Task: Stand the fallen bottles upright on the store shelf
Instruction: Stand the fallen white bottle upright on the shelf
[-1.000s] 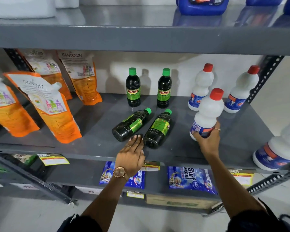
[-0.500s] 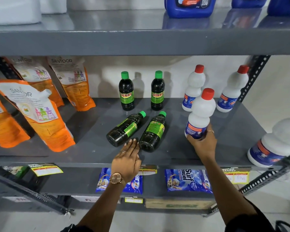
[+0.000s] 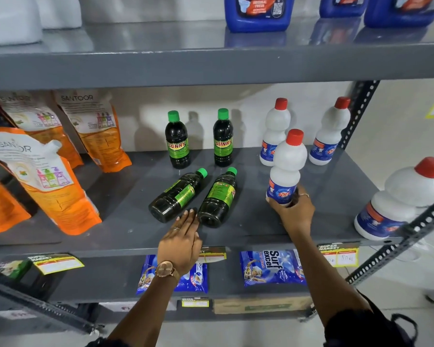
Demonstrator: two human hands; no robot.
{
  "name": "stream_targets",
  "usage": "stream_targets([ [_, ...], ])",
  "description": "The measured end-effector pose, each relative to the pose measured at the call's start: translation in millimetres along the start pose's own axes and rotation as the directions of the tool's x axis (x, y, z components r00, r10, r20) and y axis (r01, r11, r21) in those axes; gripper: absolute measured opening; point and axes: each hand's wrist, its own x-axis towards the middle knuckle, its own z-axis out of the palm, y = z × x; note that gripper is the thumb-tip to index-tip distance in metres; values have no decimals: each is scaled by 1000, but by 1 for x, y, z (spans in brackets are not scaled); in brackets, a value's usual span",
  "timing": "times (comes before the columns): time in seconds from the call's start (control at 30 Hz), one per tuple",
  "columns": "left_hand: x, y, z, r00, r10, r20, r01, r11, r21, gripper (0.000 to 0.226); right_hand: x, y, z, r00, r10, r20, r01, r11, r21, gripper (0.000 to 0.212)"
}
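Observation:
Two dark green-capped bottles lie on their sides on the grey shelf (image 3: pixel 323 196): the left fallen bottle (image 3: pixel 177 195) and the right fallen bottle (image 3: pixel 218 197), caps pointing back right. My left hand (image 3: pixel 182 242) rests flat at the shelf's front edge, fingertips touching between their bases, holding nothing. My right hand (image 3: pixel 295 211) grips the base of a white red-capped bottle (image 3: pixel 287 166), which is upright and tilted slightly. Behind stand two upright dark bottles (image 3: pixel 177 141) and two upright white bottles (image 3: pixel 274 132).
Orange refill pouches (image 3: pixel 48 181) lean on the shelf's left part. A large white bottle (image 3: pixel 401 201) stands at the right edge by the perforated metal post (image 3: pixel 358 113). The upper shelf carries blue jugs (image 3: pixel 258 11). Blue detergent packets (image 3: pixel 272 267) lie on the lower shelf.
My right hand has shifted the white bottle slightly back and more upright. My left hand's fingertips stay between the fallen bottles' bases. The camera moved closer.

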Motion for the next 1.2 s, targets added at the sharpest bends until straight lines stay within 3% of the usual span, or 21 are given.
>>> stream_targets([
  [0.37,0,1,-1,999,-30,46,31,999,-24,52,-16,-3,-9,999,33,-1,-33,997,-65,67],
  [0.7,-1,6,-5,998,-37,42,39,998,-50,53,-72,18,-37,999,-39,-28,36,995,-92,65],
  [1.2,-1,11,-7,996,-51,79,55,997,-50,53,-73,26,-46,996,-88,4,88,989,-123,64],
])
